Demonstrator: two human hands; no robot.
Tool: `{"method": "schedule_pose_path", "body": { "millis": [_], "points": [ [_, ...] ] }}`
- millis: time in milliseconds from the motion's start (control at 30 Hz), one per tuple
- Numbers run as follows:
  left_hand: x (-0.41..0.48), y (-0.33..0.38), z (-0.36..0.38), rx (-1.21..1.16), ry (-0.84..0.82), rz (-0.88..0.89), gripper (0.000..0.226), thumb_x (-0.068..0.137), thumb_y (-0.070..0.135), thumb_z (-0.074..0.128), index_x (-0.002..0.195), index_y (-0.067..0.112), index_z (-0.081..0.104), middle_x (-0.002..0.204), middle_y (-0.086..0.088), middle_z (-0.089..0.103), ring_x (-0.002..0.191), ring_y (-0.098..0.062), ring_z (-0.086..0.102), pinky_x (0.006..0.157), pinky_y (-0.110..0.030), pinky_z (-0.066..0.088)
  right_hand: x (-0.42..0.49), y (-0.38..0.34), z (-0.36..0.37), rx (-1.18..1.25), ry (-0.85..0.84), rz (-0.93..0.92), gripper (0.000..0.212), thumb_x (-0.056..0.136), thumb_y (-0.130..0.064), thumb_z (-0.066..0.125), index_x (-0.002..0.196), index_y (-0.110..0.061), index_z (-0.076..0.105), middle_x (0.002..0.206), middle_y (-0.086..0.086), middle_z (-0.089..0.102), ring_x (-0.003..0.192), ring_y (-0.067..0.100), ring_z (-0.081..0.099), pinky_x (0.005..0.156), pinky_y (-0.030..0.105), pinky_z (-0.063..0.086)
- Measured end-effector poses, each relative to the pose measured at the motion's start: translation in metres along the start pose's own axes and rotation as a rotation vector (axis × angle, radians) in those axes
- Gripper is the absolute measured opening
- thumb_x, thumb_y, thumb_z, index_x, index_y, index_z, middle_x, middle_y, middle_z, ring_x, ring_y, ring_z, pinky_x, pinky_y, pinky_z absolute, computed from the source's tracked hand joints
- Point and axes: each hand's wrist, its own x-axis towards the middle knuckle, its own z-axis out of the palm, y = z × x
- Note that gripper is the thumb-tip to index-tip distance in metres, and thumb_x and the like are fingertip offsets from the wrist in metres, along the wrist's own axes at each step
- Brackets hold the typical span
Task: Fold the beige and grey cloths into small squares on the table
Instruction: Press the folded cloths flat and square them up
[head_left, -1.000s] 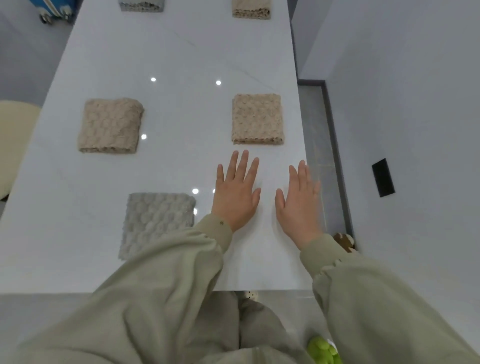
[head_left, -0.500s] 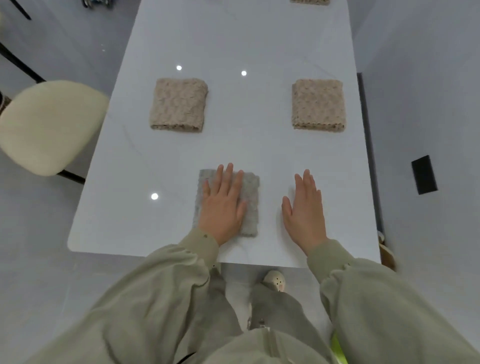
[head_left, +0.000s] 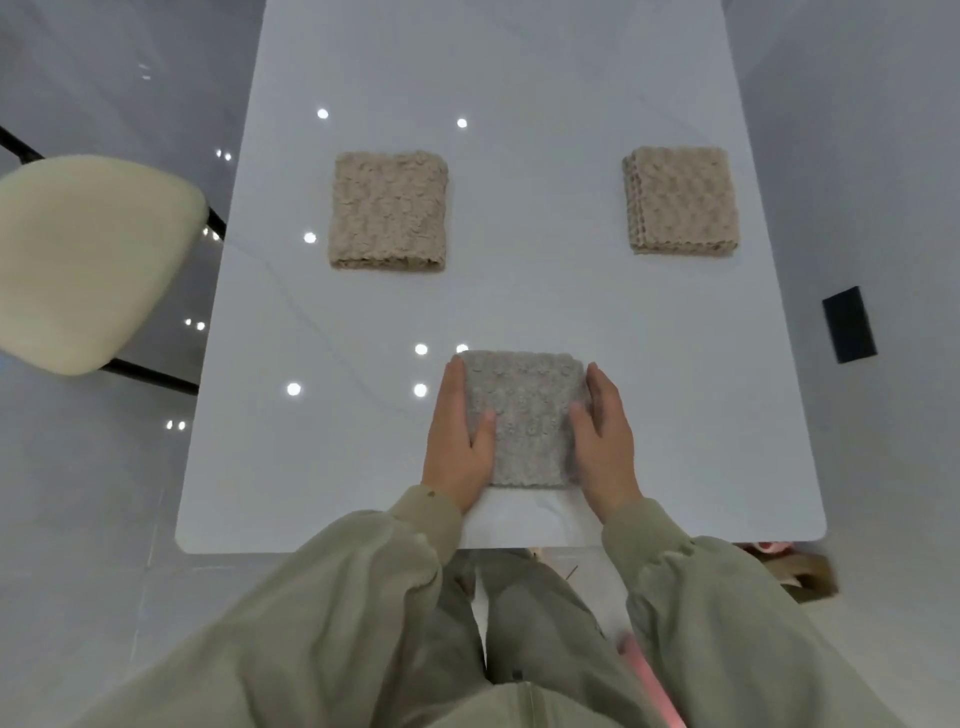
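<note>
A folded grey cloth (head_left: 524, 415) lies as a small square near the front edge of the white table (head_left: 519, 78). My left hand (head_left: 457, 441) clasps its left side, thumb lying on top of the cloth. My right hand (head_left: 605, 441) clasps its right side the same way, thumb on top. Two folded beige cloths lie further back: one (head_left: 388, 210) at centre-left, the other (head_left: 681, 200) at the right. Both are small squares and neither hand touches them.
A cream chair (head_left: 78, 260) with black legs stands left of the table. A black rectangle (head_left: 849, 325) sits on the grey wall at the right. My legs and some pink and brown items (head_left: 795, 566) are below the front edge.
The view has swung so the grey cloth sits in front of me. My left hand slid from lying flat on the cloth to its left side, and my right hand came in against its right side.
</note>
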Motion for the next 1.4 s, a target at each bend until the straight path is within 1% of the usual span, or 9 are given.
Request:
{"method": "schedule_pose_path", "body": {
  "millis": [200,467,600,733,833,1000,1167,1267,1400],
  "points": [
    [-0.004,0.011,0.023,-0.013,-0.03,0.005,0.063,0.099,0.02,0.042,0.151,0.012,0.008,0.158,-0.001,0.015,0.144,-0.008,0.013,0.117,-0.02,0.012,0.004,0.003,-0.007,0.053,0.033,-0.002,0.047,0.098,-0.014,0.045,0.143,-0.019,0.035,0.143,-0.007,0.041,0.13,0.007,0.039,0.112,0.031,0.032],
    [0.001,0.021,0.022,-0.076,0.077,-0.096,0.057,0.102,0.019,0.037,0.151,0.017,0.008,0.156,0.009,0.013,0.136,0.006,0.01,0.104,0.002,0.007,0.016,0.005,-0.036,0.026,0.04,0.007,0.048,0.099,-0.015,0.043,0.145,-0.016,0.031,0.15,-0.002,0.034,0.136,0.01,0.032,0.116,0.034,0.026],
    [0.003,0.026,0.034,-0.08,0.069,-0.108,0.056,0.101,0.019,0.037,0.151,0.015,0.01,0.157,0.004,0.015,0.136,0.002,0.014,0.107,-0.008,0.011,0.016,0.003,-0.026,0.016,0.022,-0.018,0.047,0.097,-0.014,0.044,0.143,-0.014,0.036,0.145,-0.001,0.04,0.132,0.009,0.038,0.113,0.031,0.029],
    [-0.007,0.024,0.04,-0.073,0.072,-0.101,0.056,0.101,0.019,0.038,0.151,0.016,0.013,0.155,0.006,0.018,0.135,0.004,0.016,0.105,-0.003,0.012,0.007,0.009,-0.03,0.028,0.002,-0.027,0.045,0.097,-0.015,0.045,0.142,-0.015,0.038,0.142,-0.005,0.043,0.129,0.006,0.04,0.109,0.024,0.031],
    [-0.008,0.022,0.038,-0.074,0.086,-0.117,0.056,0.101,0.018,0.038,0.151,0.016,0.012,0.156,0.005,0.017,0.137,0.002,0.015,0.11,-0.011,0.012,0.007,0.01,-0.033,0.068,-0.004,-0.019,0.046,0.097,-0.016,0.045,0.143,-0.017,0.036,0.142,-0.006,0.042,0.129,0.005,0.039,0.109,0.024,0.031],
    [-0.008,0.023,0.047,-0.015,0.088,-0.103,0.056,0.101,0.018,0.037,0.151,0.012,0.012,0.156,0.003,0.017,0.135,0.003,0.014,0.101,0.003,0.008,0.004,0.005,-0.022,0.0,-0.025,-0.049,0.051,0.098,-0.015,0.043,0.147,-0.016,0.029,0.148,-0.004,0.035,0.133,0.008,0.034,0.112,0.027,0.029],
    [-0.008,0.023,0.047,0.046,0.078,-0.061,0.057,0.1,0.019,0.038,0.151,0.012,0.011,0.158,-0.001,0.012,0.145,-0.011,0.011,0.118,-0.025,0.011,0.006,0.007,-0.029,-0.015,-0.051,-0.05,0.052,0.098,-0.016,0.044,0.147,-0.016,0.028,0.149,-0.004,0.035,0.134,0.008,0.034,0.111,0.024,0.028],
    [-0.001,0.023,0.034,0.247,0.068,0.063,0.058,0.096,0.026,0.035,0.15,0.012,0.017,0.158,-0.003,0.01,0.145,-0.011,0.005,0.119,-0.03,0.005,0.007,0.008,-0.038,-0.07,-0.028,-0.054,0.052,0.099,-0.021,0.042,0.148,-0.017,0.025,0.151,-0.006,0.031,0.138,0.008,0.029,0.113,0.023,0.023],
    [0.025,0.036,0.017,0.529,-0.205,0.354,0.06,0.094,0.037,0.027,0.149,0.013,0.022,0.158,-0.003,0.011,0.143,-0.009,-0.003,0.117,-0.033,-0.004,0.0,0.012,-0.043,-0.166,0.075,-0.08,0.053,0.099,-0.024,0.039,0.148,-0.018,0.021,0.153,-0.004,0.028,0.14,0.01,0.026,0.113,0.022,0.019]
  ]
}}
